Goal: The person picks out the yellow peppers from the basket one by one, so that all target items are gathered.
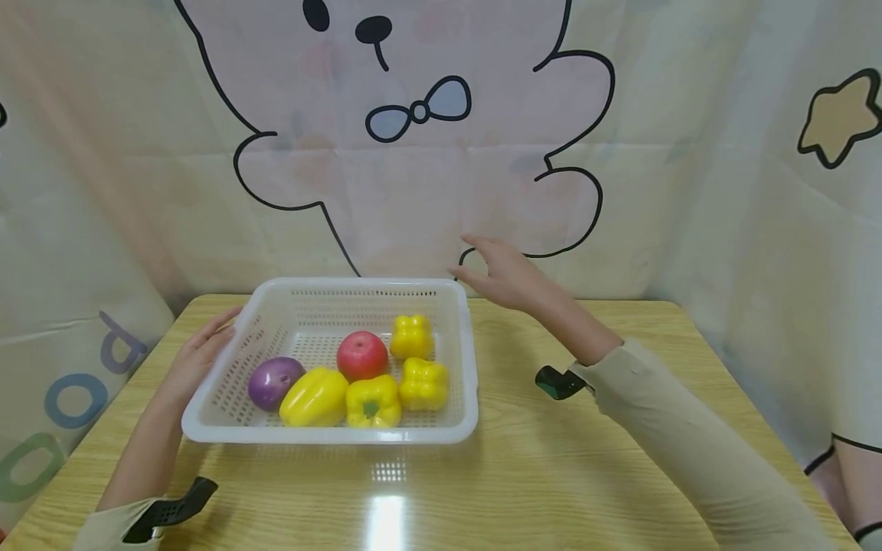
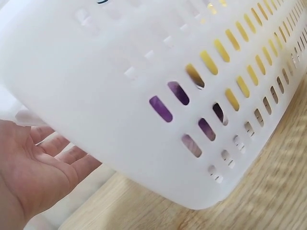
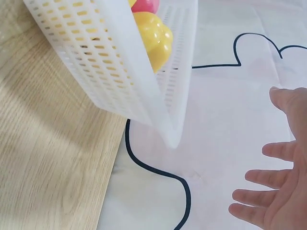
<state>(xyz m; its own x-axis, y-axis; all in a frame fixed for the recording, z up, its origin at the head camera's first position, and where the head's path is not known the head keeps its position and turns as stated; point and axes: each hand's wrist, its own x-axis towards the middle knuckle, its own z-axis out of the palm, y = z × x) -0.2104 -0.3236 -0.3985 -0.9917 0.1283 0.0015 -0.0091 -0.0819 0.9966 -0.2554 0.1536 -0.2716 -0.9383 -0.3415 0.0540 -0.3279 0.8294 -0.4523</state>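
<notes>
A white perforated plastic basket point(image 1: 329, 435) sits on the table. Inside it are a red apple point(image 1: 361, 356), a glossy purple rounded fruit or vegetable point(image 1: 275, 383) and several yellow bell peppers point(image 1: 372, 402). My left hand point(image 1: 200, 353) rests along the basket's left wall with its fingers extended; the left wrist view shows these fingers reaching beside the wall, the tips partly hidden by it. Raised beyond the basket's back right corner, my right hand point(image 1: 506, 275) has its fingers spread and holds nothing. In the right wrist view, space separates that hand point(image 3: 283, 177) from the basket.
The wooden table point(image 1: 551, 474) extends to the right and in front of the basket. Close behind it hangs a cloth backdrop point(image 1: 717, 229) with cartoon drawings. Dark wrist-worn devices sit at the left cuff point(image 1: 172, 511) and the right cuff point(image 1: 560, 383).
</notes>
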